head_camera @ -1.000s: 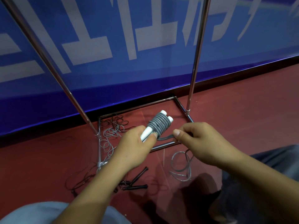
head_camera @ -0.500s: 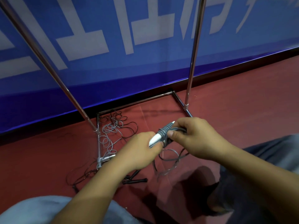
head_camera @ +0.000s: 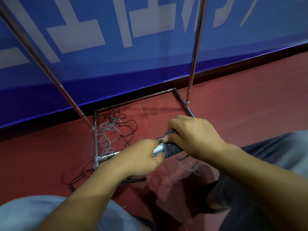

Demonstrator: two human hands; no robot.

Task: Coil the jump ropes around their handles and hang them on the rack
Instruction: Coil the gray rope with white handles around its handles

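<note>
Since the frame half a second earlier, both hands have dropped lower against the rack base, and the right hand [head_camera: 193, 135] now covers the far end of the gray jump rope bundle [head_camera: 171, 150]. Left hand [head_camera: 138, 157] grips the white handle ends [head_camera: 158, 149], fingers curled round them. Right hand curls over the coiled gray cord, thumb pressed on the coil's near edge. Below and right of the grip, a loose gray tail [head_camera: 188, 165] hangs blurred toward the floor. Left of the grip, tangled gray and black ropes [head_camera: 113, 130] lie inside the chrome rack base [head_camera: 133, 99]; black handles [head_camera: 133, 180] lie just below the left wrist. Two chrome uprights [head_camera: 194, 52] rise beyond the grip. Dark red floor [head_camera: 250, 100] meets a blue banner with white characters [head_camera: 116, 30] at a black baseboard.
</note>
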